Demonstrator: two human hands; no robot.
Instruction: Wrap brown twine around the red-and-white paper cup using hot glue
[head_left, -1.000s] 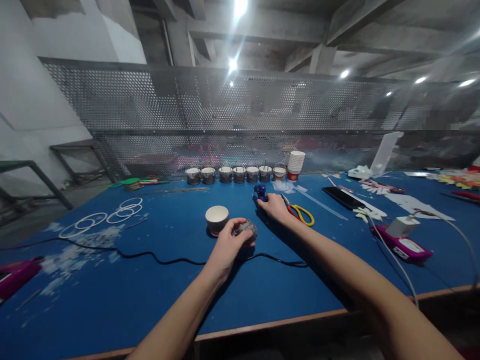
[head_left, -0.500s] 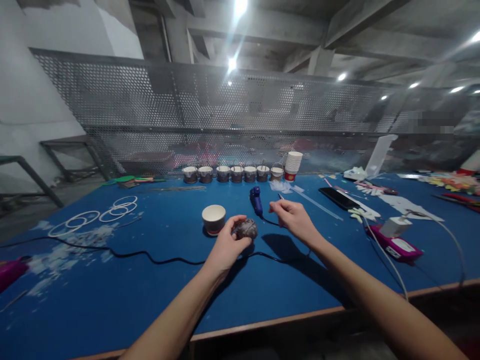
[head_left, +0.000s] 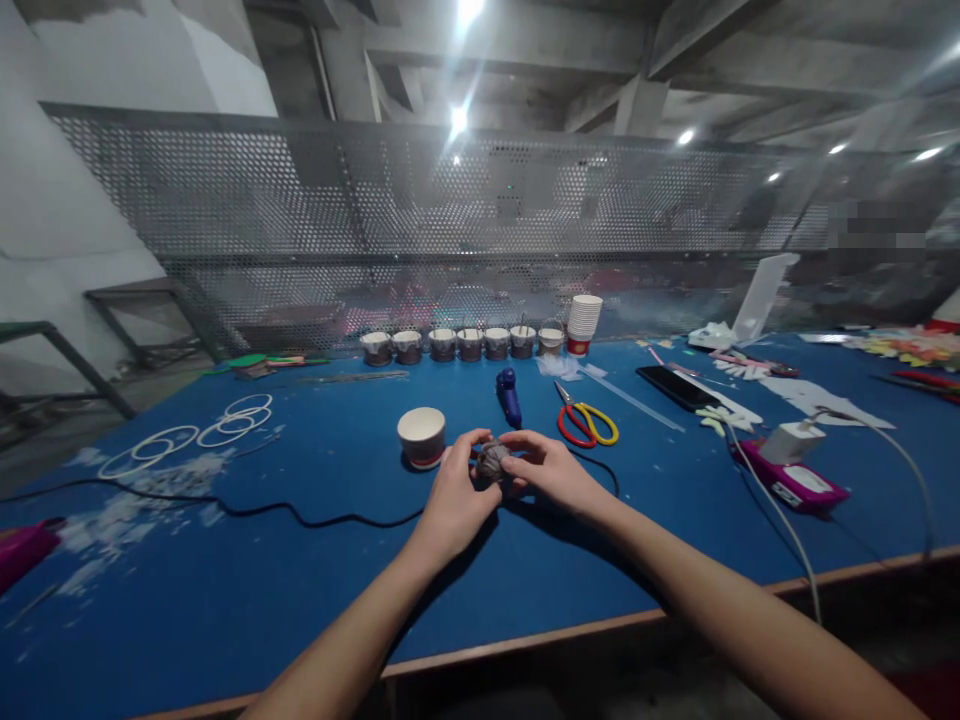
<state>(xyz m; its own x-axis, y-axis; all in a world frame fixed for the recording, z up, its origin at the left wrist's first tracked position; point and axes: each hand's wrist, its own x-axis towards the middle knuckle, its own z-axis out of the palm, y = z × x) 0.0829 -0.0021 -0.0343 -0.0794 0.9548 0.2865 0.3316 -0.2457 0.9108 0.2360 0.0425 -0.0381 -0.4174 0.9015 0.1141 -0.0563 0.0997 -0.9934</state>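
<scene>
- In the middle of the frame, the left hand [head_left: 455,492] and the right hand [head_left: 546,466] both grip a gray lump [head_left: 492,461].
- A paper cup [head_left: 421,437] stands just left of them on the blue table [head_left: 225,590].

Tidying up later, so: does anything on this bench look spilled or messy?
Yes: white scraps lie scattered on the blue table at the left, near the white rings, like loose debris.
</scene>
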